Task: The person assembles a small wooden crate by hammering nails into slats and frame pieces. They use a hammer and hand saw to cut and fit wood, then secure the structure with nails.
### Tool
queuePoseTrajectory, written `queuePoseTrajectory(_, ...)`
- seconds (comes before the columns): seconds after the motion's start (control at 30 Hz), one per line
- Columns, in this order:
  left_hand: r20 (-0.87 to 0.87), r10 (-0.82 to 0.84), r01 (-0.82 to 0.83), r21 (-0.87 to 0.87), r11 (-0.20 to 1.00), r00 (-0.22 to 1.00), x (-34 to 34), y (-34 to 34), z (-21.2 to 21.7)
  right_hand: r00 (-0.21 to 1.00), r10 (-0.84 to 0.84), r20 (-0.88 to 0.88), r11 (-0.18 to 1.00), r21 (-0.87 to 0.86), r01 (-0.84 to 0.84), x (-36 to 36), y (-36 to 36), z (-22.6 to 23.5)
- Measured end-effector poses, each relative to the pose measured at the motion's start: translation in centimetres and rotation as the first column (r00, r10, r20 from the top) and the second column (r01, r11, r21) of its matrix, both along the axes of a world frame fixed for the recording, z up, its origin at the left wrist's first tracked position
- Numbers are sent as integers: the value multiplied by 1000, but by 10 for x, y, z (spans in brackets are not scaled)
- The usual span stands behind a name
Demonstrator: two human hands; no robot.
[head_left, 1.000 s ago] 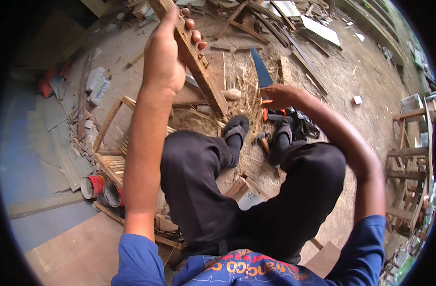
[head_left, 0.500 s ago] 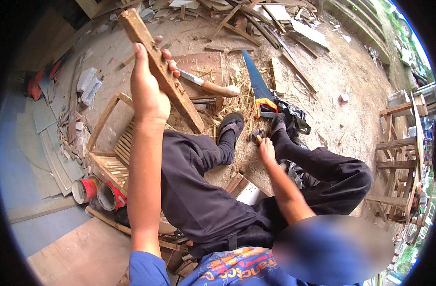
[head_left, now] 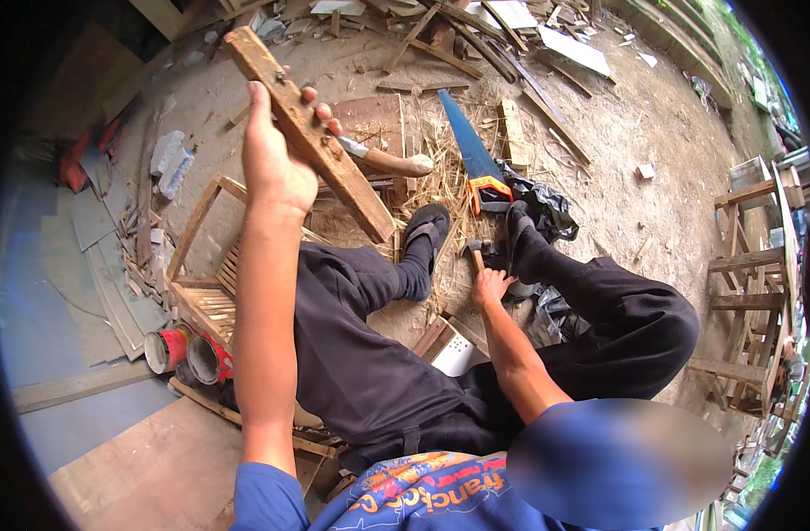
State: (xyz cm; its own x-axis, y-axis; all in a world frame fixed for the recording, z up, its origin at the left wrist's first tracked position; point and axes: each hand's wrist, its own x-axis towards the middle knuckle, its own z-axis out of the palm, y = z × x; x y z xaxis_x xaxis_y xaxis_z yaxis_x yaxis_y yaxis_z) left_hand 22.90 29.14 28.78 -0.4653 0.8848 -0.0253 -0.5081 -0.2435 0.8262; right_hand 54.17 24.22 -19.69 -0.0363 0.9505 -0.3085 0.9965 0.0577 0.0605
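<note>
My left hand point(head_left: 277, 173) is raised at the upper left, closed around a brown strip of wood point(head_left: 312, 137). The strip slants down to the right, with several small dark lumps on its face. Low between my feet, my right hand point(head_left: 492, 288) grips the wooden handle of a hammer point(head_left: 478, 258), whose dark head points away from me. Beyond the hammer lies a handsaw point(head_left: 469, 137) with a blue blade and an orange-and-black handle. A large knife point(head_left: 387, 159) with a wooden handle rests beyond the strip, its blade partly hidden by my left hand.
A slatted wooden frame point(head_left: 201, 296) and red cans point(head_left: 166, 350) stand to the left. Black plastic point(head_left: 547, 208) lies by my right foot, and a white perforated piece point(head_left: 458, 354) near my lap. Wood scraps point(head_left: 440, 57) litter the far ground. A wooden rack point(head_left: 750, 301) stands at right.
The strip has tilted slightly in my left hand, its lower end shifting right. My right hand has come a little closer to me, exposing more of the hammer's handle. The view has shifted slightly.
</note>
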Motion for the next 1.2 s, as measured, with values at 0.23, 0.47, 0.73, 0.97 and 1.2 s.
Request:
queuePoseTrajectory(0.23, -102, -296, 287, -95, 953, 950, 27, 4, 0, 781, -427, -456, 900, -134, 414, -43, 14, 80)
queuePoseTrajectory(0.47, -384, -275, 321, 58, 945, 881, 41, 20, 9, -140, -302, -943, 888, -332, 318, -56, 95, 305)
queuePoseTrajectory(0.73, -770, -58, 265, 146, 953, 635, 41, 14, 24, -71, -428, -901, 877, -395, -274, -6, 4, 549)
queuePoseTrajectory(0.97, -940, 141, 430, 271, 861, 309, 69, 9, 19, -13, -560, -828, 761, -508, -404, 10, 11, 531)
queuePoseTrajectory(1.2, -970, 100, 521, 206, 828, 224, 59, 20, 17, -145, -749, -647, 603, -573, -555, 23, 25, 518)
